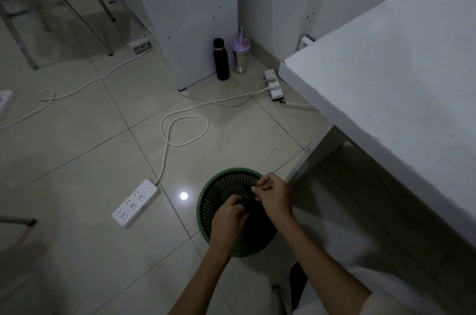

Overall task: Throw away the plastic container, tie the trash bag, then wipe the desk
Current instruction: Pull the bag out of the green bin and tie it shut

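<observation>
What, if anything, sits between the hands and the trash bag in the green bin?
Nothing visible. The left hand and right hand are already on the black trash bag, pinching its gathered top over the green bin. The desk stands off to the right.

Green slatted bin (pixel 206 195), black bag (pixel 251 205); white desk (pixel 386 82), black bottle (pixel 221 59)

One view only, worn at head height, tilted steeply forward and down onto the tiled floor (pixel 85 160). Wide-angle, with straight edges bowing toward the borders. Nearest at the bottom edge: both forearms reaching in, the hands meeting low of centre over a green basket (pixel 203 201). White tabletop (pixel 386 88) cutting across the right side, seen from above. Farther off at the top: wall corner and chair legs (pixel 25 39). Dim overall.
</observation>
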